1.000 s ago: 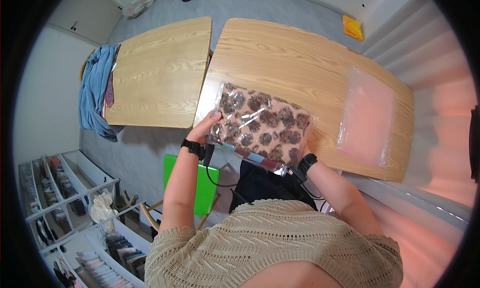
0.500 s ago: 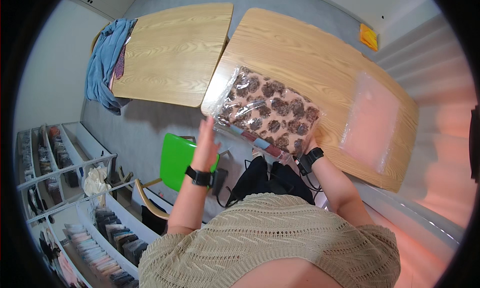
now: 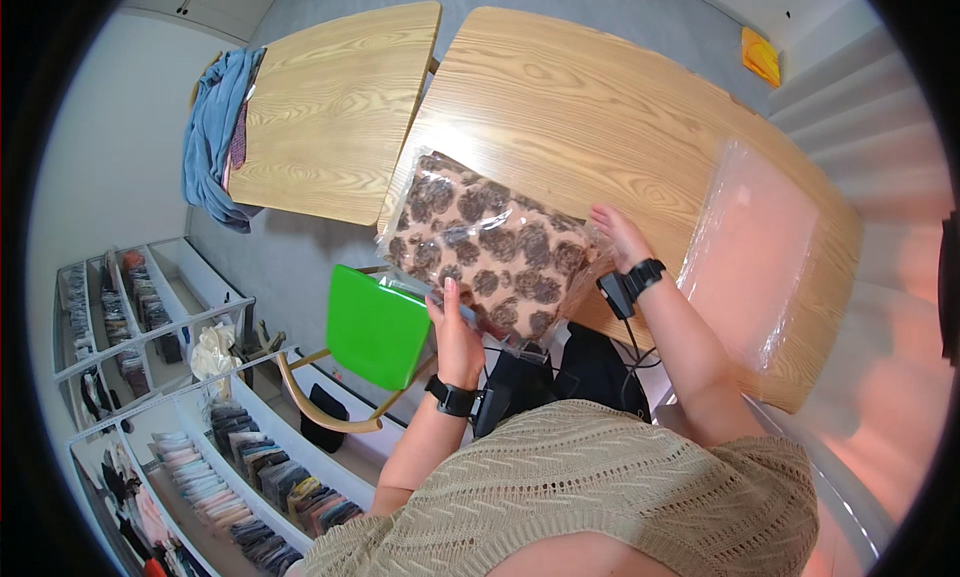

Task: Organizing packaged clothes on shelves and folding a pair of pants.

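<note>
A folded, brown-spotted pink fabric (image 3: pixel 485 242) lies in a clear plastic bag, tilted across the near left part of the wooden table (image 3: pixel 570 97). My left hand (image 3: pixel 455 342) grips the bag's near edge, thumb on top and the other fingers hidden underneath. My right hand (image 3: pixel 620 239) is open beside the bag's right end, fingers loosely extended, seemingly off it. A flat, translucent pinkish plastic sheet or bag (image 3: pixel 745 257) lies at the table's right.
A second table (image 3: pixel 325 117) on the left has blue cloth (image 3: pixel 210 142) draped over its side. A green chair (image 3: pixel 375 327) stands below, beside white divided shelves (image 3: pixel 185 387) of bagged items. A pale curtain (image 3: pixel 890 237) borders the right, and a yellow item (image 3: pixel 760 55) lies on the floor.
The bag has shifted left and nearer. My left hand left its left edge and now grips the near edge. My right hand has let go of the right end and risen.
</note>
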Tool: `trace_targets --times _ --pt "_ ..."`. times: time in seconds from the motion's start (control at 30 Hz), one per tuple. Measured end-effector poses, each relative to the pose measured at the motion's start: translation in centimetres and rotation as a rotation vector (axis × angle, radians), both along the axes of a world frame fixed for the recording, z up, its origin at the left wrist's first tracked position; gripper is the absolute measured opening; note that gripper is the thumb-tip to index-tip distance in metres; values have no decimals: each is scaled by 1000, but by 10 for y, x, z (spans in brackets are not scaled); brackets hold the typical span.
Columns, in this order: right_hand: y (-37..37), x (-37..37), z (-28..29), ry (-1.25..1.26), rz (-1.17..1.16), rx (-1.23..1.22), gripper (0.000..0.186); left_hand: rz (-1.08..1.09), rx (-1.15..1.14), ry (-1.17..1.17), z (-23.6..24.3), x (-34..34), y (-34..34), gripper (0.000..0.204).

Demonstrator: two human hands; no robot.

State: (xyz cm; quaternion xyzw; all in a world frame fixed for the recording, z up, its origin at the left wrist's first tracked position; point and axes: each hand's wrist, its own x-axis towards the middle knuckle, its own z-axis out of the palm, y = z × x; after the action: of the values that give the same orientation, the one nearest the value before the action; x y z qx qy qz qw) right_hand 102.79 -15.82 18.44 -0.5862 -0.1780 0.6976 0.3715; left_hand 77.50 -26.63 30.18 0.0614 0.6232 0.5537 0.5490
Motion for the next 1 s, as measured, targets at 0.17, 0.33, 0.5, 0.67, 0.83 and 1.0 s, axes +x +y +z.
trace_targets --times 0.17,0.33,0.5,0.67,0.83,1.0 --pt "39 18 -10 8 288 126 50 -49 174 -13 -9 52 11 83" --pt "52 19 27 46 569 23 59 82 101 -3 -17 61 17 83" --pt "57 15 22 78 688 -100 59 67 113 4 -35 55 13 75" --pt "47 1 -6 267 732 -107 50 10 128 -147 -51 24 -7 64" --pt "24 -11 -17 206 723 110 52 20 100 -214 -75 -6 -25 54" --pt "3 -29 -37 649 490 -134 61 -12 61 -364 -92 -36 -47 66"
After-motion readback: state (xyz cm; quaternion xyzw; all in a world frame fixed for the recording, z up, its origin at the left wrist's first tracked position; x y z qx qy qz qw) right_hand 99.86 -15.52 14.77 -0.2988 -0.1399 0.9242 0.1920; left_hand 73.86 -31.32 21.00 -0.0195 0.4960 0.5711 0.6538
